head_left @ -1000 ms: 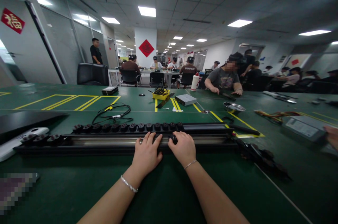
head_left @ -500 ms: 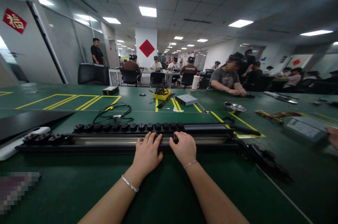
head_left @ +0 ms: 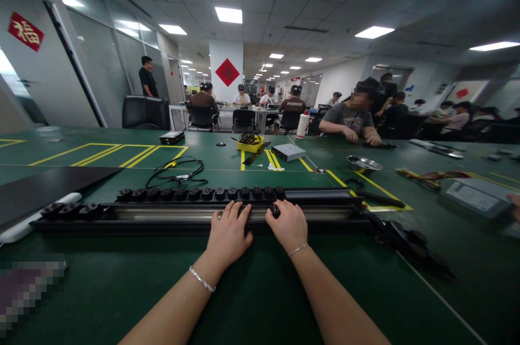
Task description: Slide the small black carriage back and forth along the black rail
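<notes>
A long black rail with a shiny metal channel [head_left: 170, 215] lies across the green table. My left hand [head_left: 229, 234] rests on its middle with the fingers spread over the channel. Just to the right, my right hand [head_left: 289, 226] has its fingers curled round a small black piece [head_left: 276, 210] at the channel. Behind it runs a second black strip [head_left: 317, 194] with a row of black sockets [head_left: 220, 193]. Three black sockets [head_left: 70, 208] sit at the rail's left end.
Black cable [head_left: 176, 171], yellow tray [head_left: 249, 145], grey box [head_left: 287, 152] and metal bowl [head_left: 364, 163] lie beyond the rail. Black parts [head_left: 410, 239] and a power supply [head_left: 475, 196] are at right. A person [head_left: 353, 112] sits across the table.
My right hand and the small black piece have shifted slightly right along the channel. My left hand stays on the rail. The person across has moved their hands apart.
</notes>
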Demonstrator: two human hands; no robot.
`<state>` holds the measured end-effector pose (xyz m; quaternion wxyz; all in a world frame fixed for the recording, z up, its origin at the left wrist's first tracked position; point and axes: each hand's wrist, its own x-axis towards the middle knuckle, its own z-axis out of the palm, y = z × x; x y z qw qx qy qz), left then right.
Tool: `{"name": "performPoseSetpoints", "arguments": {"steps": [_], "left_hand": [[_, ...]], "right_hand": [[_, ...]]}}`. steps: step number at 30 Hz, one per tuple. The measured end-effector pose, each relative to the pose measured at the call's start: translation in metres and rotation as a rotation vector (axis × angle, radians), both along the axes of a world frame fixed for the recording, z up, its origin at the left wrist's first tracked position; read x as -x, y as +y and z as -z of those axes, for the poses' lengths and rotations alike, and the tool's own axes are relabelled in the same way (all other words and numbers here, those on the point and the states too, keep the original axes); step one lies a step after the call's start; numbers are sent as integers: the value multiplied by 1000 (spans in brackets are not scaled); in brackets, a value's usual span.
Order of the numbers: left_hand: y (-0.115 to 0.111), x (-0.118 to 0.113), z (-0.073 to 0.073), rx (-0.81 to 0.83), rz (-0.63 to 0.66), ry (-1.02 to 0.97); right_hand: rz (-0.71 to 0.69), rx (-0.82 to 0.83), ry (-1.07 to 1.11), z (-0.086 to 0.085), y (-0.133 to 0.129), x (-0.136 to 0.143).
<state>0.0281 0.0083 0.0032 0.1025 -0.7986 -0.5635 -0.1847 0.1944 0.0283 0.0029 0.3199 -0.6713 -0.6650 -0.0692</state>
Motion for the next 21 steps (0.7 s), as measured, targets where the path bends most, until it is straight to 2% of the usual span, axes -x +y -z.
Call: {"name": "performPoseSetpoints", "arguments": {"steps": [21], "left_hand": [[1,0,0,5,-6,2]], "right_hand": [[49,17,26,-2,0,1]]}}
